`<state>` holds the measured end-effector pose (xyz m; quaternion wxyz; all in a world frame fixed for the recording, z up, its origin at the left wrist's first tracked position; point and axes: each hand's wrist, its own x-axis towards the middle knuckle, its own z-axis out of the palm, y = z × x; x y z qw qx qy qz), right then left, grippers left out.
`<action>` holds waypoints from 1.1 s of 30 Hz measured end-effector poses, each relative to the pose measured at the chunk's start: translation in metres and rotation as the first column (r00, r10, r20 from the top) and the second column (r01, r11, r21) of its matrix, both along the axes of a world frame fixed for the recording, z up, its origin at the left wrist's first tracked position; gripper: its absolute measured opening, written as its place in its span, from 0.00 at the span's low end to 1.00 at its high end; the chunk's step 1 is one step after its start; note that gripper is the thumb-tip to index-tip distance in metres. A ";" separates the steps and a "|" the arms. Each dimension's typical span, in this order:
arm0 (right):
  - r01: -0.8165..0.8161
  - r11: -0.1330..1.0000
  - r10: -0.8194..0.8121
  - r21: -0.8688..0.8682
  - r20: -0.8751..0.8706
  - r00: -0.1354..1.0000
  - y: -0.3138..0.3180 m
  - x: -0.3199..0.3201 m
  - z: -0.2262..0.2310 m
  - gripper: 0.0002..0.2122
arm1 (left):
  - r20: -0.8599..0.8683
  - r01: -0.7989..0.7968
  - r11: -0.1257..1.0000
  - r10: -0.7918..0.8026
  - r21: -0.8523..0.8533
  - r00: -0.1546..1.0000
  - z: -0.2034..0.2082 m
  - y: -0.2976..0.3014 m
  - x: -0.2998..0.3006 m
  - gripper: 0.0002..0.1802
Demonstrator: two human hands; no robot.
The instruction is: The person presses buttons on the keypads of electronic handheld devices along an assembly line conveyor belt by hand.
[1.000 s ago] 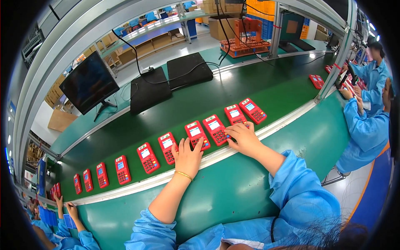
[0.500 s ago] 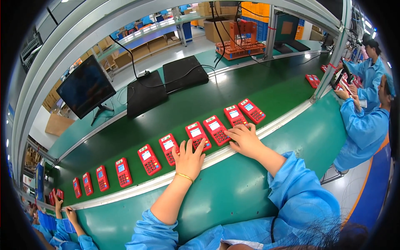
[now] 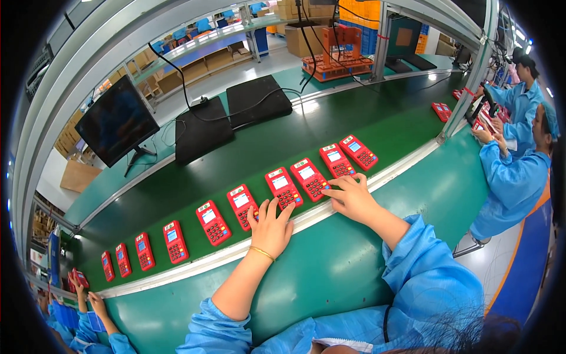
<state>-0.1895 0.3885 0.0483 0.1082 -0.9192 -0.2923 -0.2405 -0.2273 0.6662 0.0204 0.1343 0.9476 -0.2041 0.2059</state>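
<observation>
Red handheld card payment terminals with small lit screens and dark keypads lie face up in a slanting row along the green conveyor belt. My left hand (image 3: 270,229) is open, fingers spread, its fingertips at the lower edges of a terminal (image 3: 242,203) and the one to its right (image 3: 283,184). My right hand (image 3: 355,200) is open too, its fingers reaching to the lower right corner of another terminal (image 3: 309,176). Just above that hand lie two more terminals, one (image 3: 336,159) next to its fingertips and one (image 3: 358,150) at the row's right end. My fingertips hide some lower edges.
A metal rail (image 3: 236,246) edges the belt before the green worktop (image 3: 318,277). Beyond the belt stand a black monitor (image 3: 117,122), dark mats (image 3: 259,101) and an orange fixture (image 3: 339,56). Co-workers (image 3: 513,171) handle terminals at the right; another person's hands (image 3: 94,301) show lower left.
Both my hands have shifted slightly right, and the right hand sits a little lower. The terminals near them appear slightly farther right. The view has also shifted a little.
</observation>
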 end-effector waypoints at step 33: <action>0.158 0.987 -0.150 -0.024 0.185 0.971 0.051 -0.018 0.010 0.14 | 0.007 0.033 0.998 -0.033 0.055 0.999 0.000 0.016 -0.005 0.37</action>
